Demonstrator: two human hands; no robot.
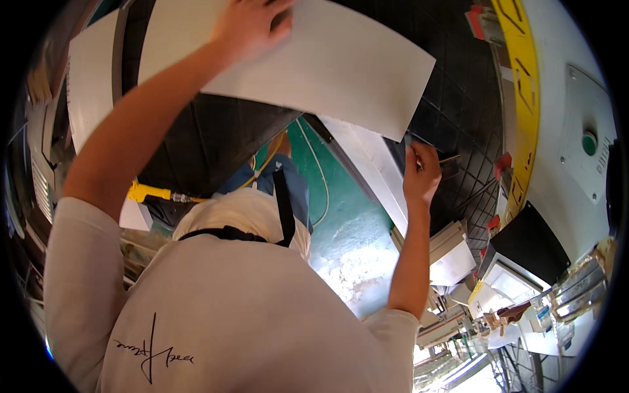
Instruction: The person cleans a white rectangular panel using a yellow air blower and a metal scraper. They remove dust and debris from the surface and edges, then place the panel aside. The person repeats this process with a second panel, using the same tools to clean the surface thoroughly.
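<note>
A large white flat panel (pixel 327 72) lies across the dark work surface in front of me. My left hand (pixel 252 29) rests on the panel near the upper edge of the view, its thumb and a finger apart; the other fingertips are cut off. My right hand (pixel 421 171) is closed beside the panel's near right corner. A slim tool (pixel 450 159) pokes out of that fist, with a narrow grey part at the corner side. Its exact kind cannot be made out.
The dark tiled work surface (pixel 458 111) borders a yellow slotted rail (pixel 524 98) on the right. Beyond it, a grey machine housing carries a green button (pixel 590 143). A yellow air gun (pixel 149 192) hangs at left. Another white panel (pixel 92 85) stands far left. Green floor (pixel 347 242) shows below.
</note>
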